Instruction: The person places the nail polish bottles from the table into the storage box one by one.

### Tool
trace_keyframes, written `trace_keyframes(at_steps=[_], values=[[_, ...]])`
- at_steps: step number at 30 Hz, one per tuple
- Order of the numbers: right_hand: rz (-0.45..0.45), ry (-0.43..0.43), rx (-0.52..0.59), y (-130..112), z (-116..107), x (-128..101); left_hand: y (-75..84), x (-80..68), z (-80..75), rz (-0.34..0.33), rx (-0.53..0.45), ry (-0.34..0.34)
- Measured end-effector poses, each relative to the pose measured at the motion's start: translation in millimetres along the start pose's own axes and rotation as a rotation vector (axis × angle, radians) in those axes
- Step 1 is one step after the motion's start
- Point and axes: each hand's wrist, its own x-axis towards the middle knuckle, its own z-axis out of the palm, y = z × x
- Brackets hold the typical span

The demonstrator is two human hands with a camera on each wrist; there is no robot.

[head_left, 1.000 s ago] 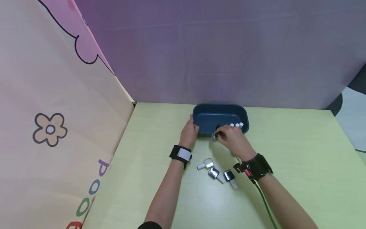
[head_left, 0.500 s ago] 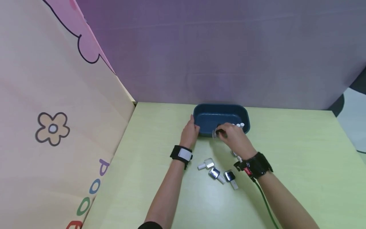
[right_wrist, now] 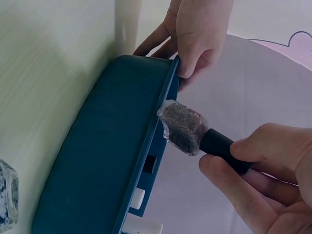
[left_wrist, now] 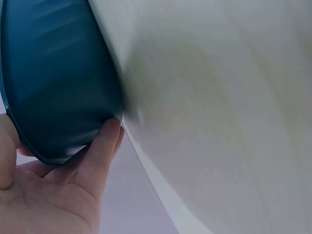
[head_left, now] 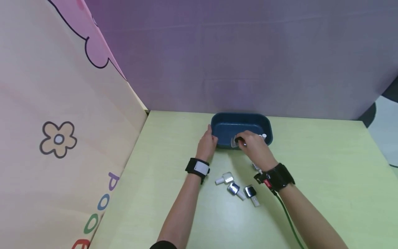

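A dark blue tray (head_left: 224, 129) stands at the back of the table. My left hand (head_left: 206, 145) grips its left end, with the thumb at the rim and the fingers against the outer wall (left_wrist: 58, 83). Between thumb and fingers, my right hand (right_wrist: 273, 170) pinches the black cap of a glittery nail polish bottle (right_wrist: 184, 127). The bottle is tilted, glass end toward the left, over the tray's front part. White caps (head_left: 264, 136) of other bottles show inside at the right, partly behind my right hand. A black cap (right_wrist: 149, 164) also shows past the rim in the right wrist view.
Nail polish bottles with light caps lie on the table in front of the tray: a clear one (head_left: 228, 177), two darker ones (head_left: 233, 188) (head_left: 250, 191), and another (head_left: 255, 167) near my right wrist. A green cable (head_left: 287, 216) trails from the right wrist strap. A purple-grey backdrop (head_left: 236, 62) rises behind.
My right hand has moved slightly away from me with the nail polish bottle, from the tray's front rim to farther over the tray. The left hand keeps its hold on the tray.
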Motion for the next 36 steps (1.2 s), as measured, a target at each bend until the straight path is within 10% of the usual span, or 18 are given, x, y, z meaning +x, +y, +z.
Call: trace_keyframes(at_steps=[36], values=[[-0.030,-0.056,-0.109,16.8,30.6,9.8,1.9,-5.5,-1.6,0.022,0.038,0.027]])
